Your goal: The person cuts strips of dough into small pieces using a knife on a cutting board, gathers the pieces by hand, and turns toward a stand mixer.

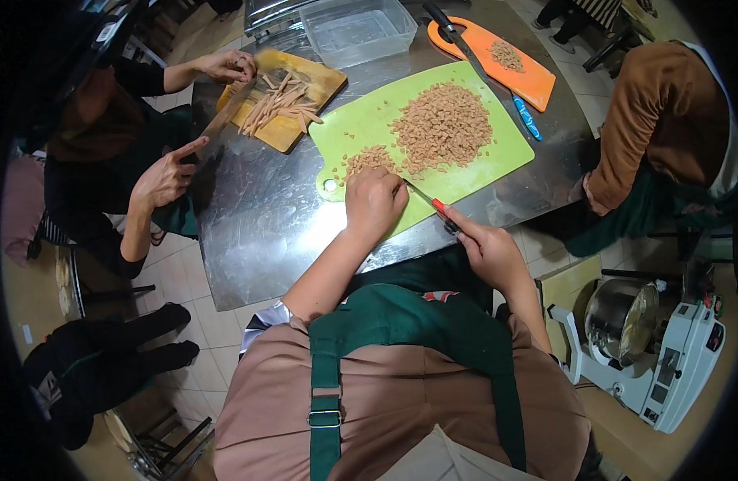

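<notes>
On the steel table lies a green cutting board (357, 124) with a large heap of small brown diced pieces (443, 126) and a smaller heap (369, 159) at its lower left. My left hand (375, 200) rests on the board's lower edge beside the smaller heap, its fingers curled together; what they hold, if anything, is hidden. My right hand (491, 250) grips the red and black handle of a small knife (438, 206). The blade points up and left, with its tip near my left fingers.
At left, a co-worker's hands (165, 180) hold a knife by a wooden board (285, 144) with brown strips. A clear plastic bin (358, 36), an orange board (537, 80) and a black-handled knife (457, 40) lie at the back. Another person sits right, above a mixer (677, 365).
</notes>
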### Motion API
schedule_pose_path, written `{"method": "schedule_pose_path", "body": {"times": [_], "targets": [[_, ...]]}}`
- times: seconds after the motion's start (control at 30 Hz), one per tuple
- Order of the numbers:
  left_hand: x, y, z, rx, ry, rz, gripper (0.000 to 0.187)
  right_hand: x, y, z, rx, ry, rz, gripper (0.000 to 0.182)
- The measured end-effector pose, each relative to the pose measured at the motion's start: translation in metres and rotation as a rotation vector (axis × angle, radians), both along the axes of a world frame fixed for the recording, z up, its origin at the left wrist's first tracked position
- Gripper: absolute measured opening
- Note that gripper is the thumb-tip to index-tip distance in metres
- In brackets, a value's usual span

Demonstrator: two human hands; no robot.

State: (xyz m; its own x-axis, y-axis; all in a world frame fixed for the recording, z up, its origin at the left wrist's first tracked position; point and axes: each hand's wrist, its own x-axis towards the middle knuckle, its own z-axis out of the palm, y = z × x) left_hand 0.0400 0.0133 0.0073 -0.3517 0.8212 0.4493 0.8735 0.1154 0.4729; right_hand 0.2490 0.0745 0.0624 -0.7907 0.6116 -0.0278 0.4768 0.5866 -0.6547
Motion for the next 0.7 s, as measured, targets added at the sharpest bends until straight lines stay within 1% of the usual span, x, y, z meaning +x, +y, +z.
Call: {"method": "schedule_pose_path", "body": {"times": [0.17,0.23,0.33,0.37,0.4,0.43,0.47,0.5,0.53,0.6,0.7], "targets": [[0.001,-0.001,0.000,0.019,0.042,0.002,0.007,0.006,0.001,0.003,0.057,-0.021,0.014,0.054],[0.001,-0.001,0.000,0.025,0.055,0.002,0.007,0.007,0.000,0.015,0.041,-0.159,0.000,0.054],[0.000,-0.003,0.004,0.004,0.056,-0.012,0.004,0.011,0.003,0.019,0.012,-0.161,0.001,0.051],[0.000,-0.003,0.007,-0.002,0.023,-0.008,0.008,0.013,0.004,0.018,0.013,-0.163,-0.003,0.051],[-0.001,-0.003,0.009,-0.007,-0.010,-0.004,0.014,0.014,0.005,0.017,-0.025,-0.102,-0.008,0.050],[-0.002,-0.003,0.009,-0.004,-0.011,-0.007,0.014,0.015,0.006,0.018,-0.062,-0.041,-0.014,0.049],[-0.004,-0.003,0.008,0.033,-0.037,-0.013,0.019,0.014,0.006,0.021,-0.058,-0.041,-0.015,0.049],[-0.005,-0.003,0.008,0.067,-0.063,-0.018,0.025,0.011,0.004,0.028,-0.104,-0.038,-0.068,0.046],[-0.006,-0.004,0.008,0.068,-0.064,-0.019,0.025,0.009,0.003,0.032,-0.150,-0.034,-0.122,0.044],[-0.009,-0.004,0.010,0.051,-0.145,0.020,0.031,0.009,0.003,0.029,-0.111,-0.011,-0.123,0.043],[-0.013,-0.008,0.017,0.017,-0.122,0.056,0.034,0.008,0.004,0.026,-0.054,-0.006,-0.144,0.044]]}}
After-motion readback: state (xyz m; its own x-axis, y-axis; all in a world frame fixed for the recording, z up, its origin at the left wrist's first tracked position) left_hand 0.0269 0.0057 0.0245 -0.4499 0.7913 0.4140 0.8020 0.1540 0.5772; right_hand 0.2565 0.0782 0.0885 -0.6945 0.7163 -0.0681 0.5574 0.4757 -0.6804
